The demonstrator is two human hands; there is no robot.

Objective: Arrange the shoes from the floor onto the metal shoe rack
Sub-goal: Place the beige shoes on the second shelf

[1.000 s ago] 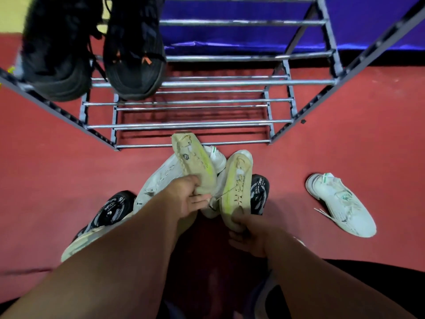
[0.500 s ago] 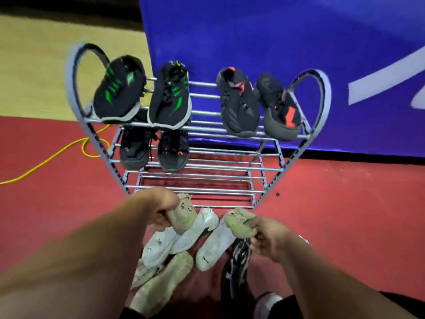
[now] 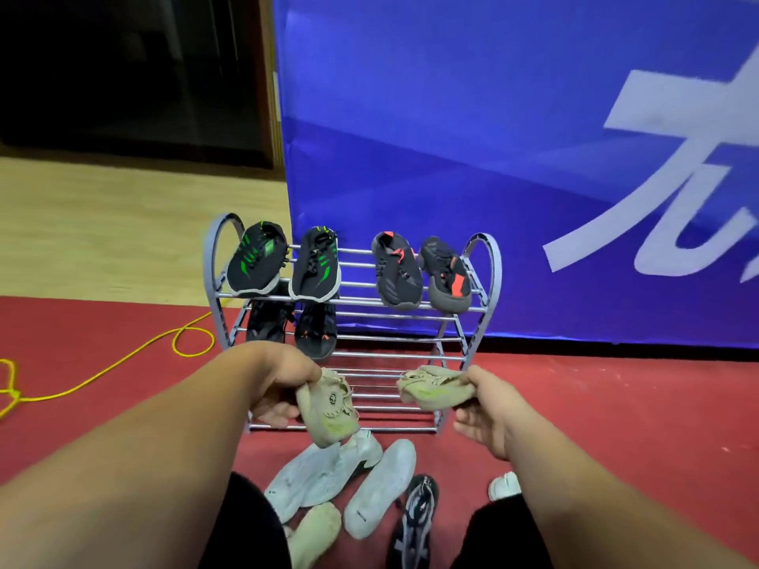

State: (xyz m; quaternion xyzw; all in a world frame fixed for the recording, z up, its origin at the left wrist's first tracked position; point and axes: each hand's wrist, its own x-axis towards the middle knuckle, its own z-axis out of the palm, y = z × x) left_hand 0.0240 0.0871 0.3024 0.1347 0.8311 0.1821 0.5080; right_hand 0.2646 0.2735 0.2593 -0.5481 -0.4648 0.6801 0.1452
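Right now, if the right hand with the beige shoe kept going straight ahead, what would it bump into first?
Probably the metal shoe rack. The right hand holds its beige shoe toward the bare lower bars, so the shoe's toe would likely touch those first. One view leaves the depth unclear.

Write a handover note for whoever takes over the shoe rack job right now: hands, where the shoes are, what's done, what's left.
Left hand grips one beige shoe; right hand grips the other beige shoe, both held in front of the metal shoe rack.
Done: green-striped pair and red-accent pair on the top shelf, one black pair below.
Left: shelve the beige pair, then the white shoes, the black patterned shoe and others lying on the floor.
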